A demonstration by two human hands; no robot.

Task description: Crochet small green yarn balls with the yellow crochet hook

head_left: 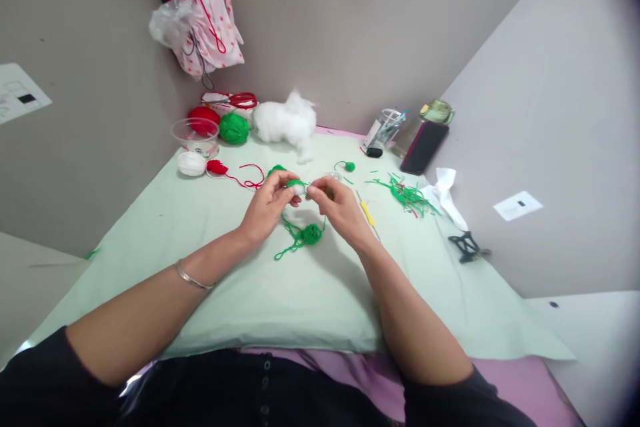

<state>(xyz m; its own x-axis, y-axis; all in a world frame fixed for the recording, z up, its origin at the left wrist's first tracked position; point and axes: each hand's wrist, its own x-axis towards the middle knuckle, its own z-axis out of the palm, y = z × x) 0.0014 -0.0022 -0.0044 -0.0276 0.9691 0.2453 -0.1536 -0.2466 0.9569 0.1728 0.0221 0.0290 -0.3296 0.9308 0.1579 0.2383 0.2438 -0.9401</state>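
Observation:
Between the fingertips of my left hand (pixel 265 207) is a small green crochet piece (pixel 296 183) with white stuffing showing in it. My right hand (pixel 343 208) pinches close beside it, on green yarn at the piece's edge; its fingers partly hide the spot. A strand hangs below the right hand toward a small ball of green yarn (pixel 311 234) lying with loose loops on the cloth. To the right of that hand lies a crochet hook with a yellow handle (pixel 367 212). More green yarn (pixel 277 170) shows just behind the left fingers.
White stuffing (pixel 285 122), a green yarn ball (pixel 234 128), red-handled scissors (pixel 243 100) and a clear tub (pixel 195 137) stand at the back left. Yarn scraps (pixel 407 197), a phone (pixel 424 147) and a clear cup (pixel 385 128) are at right. A spotted bag (pixel 215 20) hangs above.

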